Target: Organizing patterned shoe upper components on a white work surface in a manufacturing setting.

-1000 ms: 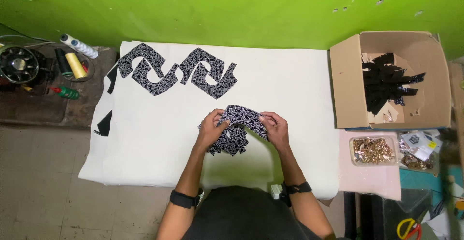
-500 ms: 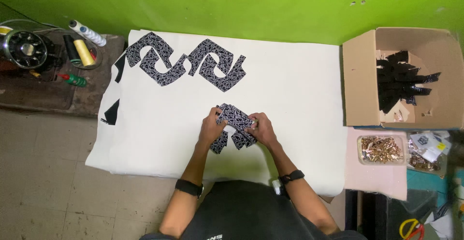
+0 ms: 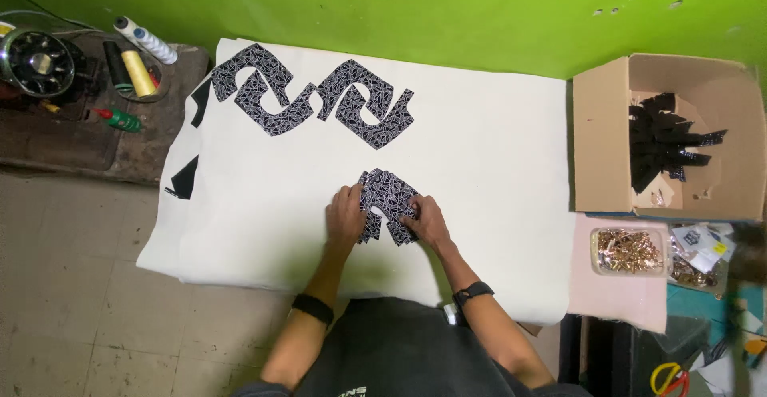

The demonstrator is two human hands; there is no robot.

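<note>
I have both hands down flat on a small stack of patterned fabric pieces (image 3: 387,204), black with fine white lines, lying on the white sheet (image 3: 495,173) that covers the table. My left hand (image 3: 346,218) presses on the near left part of the stack, fingers spread and loose, not clenched. My right hand (image 3: 426,220) rests on the near right part, its fingertips curled onto the edge of the top piece; whether they pinch that piece or only push on it, I cannot tell from here. The stack shows between and just beyond my fingers.

Well beyond my fingertips, toward the green wall (image 3: 415,5), two finished pinwheel shapes (image 3: 315,97) of the same fabric lie flat and touch each other side by side. I judge the piece under my hands to be a third one, only partly laid out, so two are done and at least this one is left.

Far to the right of my right hand stands an open cardboard box (image 3: 599,133) with black strips (image 3: 663,141) in it, and nearer me a clear tub of gold clips (image 3: 629,251). Far beyond my left hand are thread spools (image 3: 137,65) and a sewing machine wheel (image 3: 36,61).
</note>
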